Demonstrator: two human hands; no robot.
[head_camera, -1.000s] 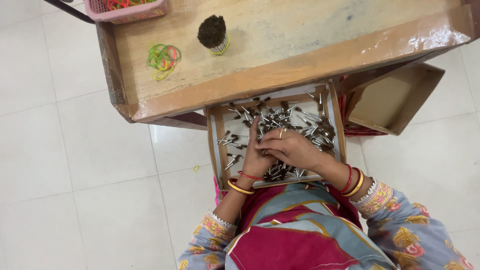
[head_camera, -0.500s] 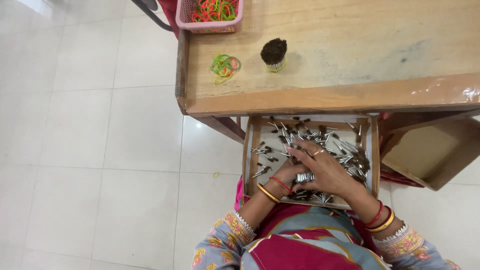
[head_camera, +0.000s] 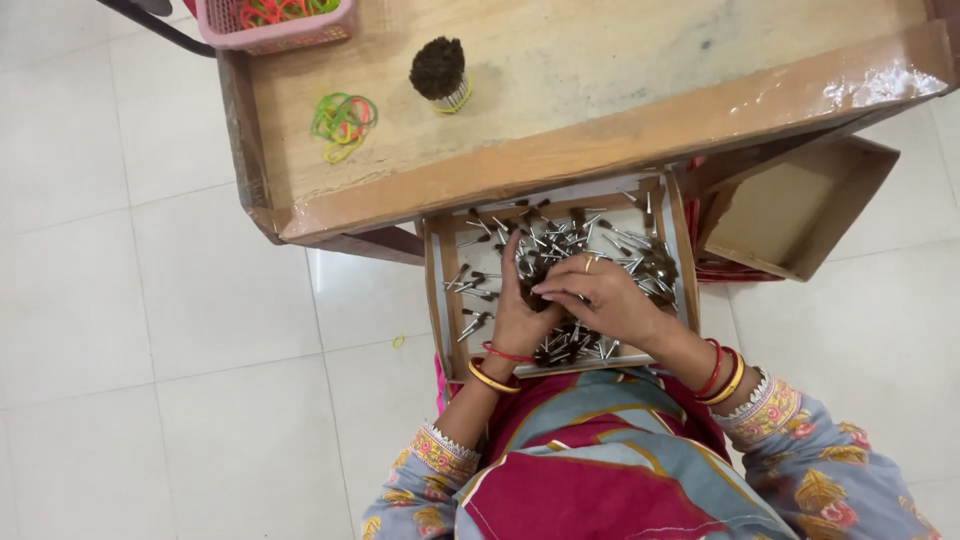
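Pink basket (head_camera: 285, 30), green and yellow rubber bands (head_camera: 343, 120), silver-and-dark brush pieces (head_camera: 600, 245)

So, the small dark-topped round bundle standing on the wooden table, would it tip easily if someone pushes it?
The dark-topped bundle probably tips easily: it stands upright on a narrow base. It looks light, being small. Once over, its round shape may roll on the wooden table.

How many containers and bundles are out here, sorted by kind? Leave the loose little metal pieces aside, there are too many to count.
Shallow tray of small metal pieces, under both hands: 1
Empty cardboard box: 1
Pink basket of rubber bands: 1
Upright dark-tipped bundle on the table: 1
Loose heap of coloured rubber bands: 1
Total: 5
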